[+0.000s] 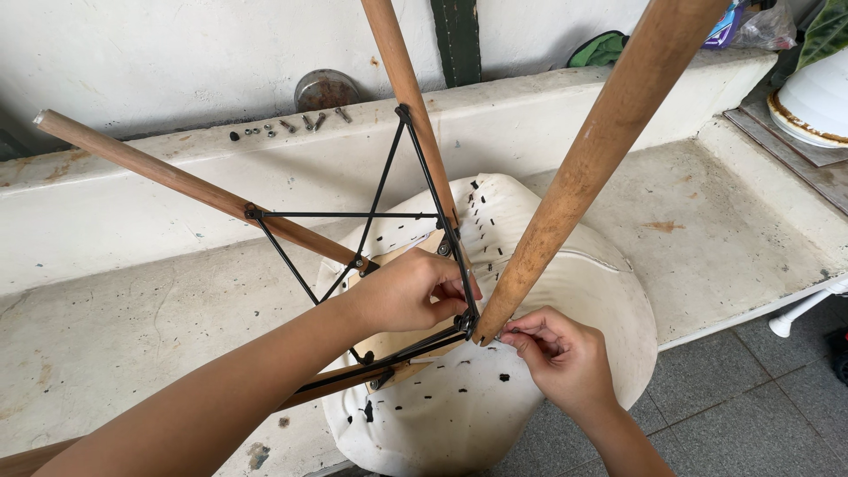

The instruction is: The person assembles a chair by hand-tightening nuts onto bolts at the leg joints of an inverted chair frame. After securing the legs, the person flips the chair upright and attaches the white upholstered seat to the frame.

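Got the white chair (pixel 565 291) flipped seat-down on the concrete tabletop (pixel 132 327), legs sticking up at me. My left hand (pixel 408 291) is curled around the black wire brace (pixel 371 215) right where it meets the base of the near wooden leg (pixel 583 168), fingers (pixel 455 287) wrapped tight on the metal. My right hand (pixel 561 353) sits just beside the foot of that leg, fingers pressed together pinching something tiny at the joint, can't tell what. Loose bolts and nuts (pixel 287 126) lie on the ledge behind, well apart.
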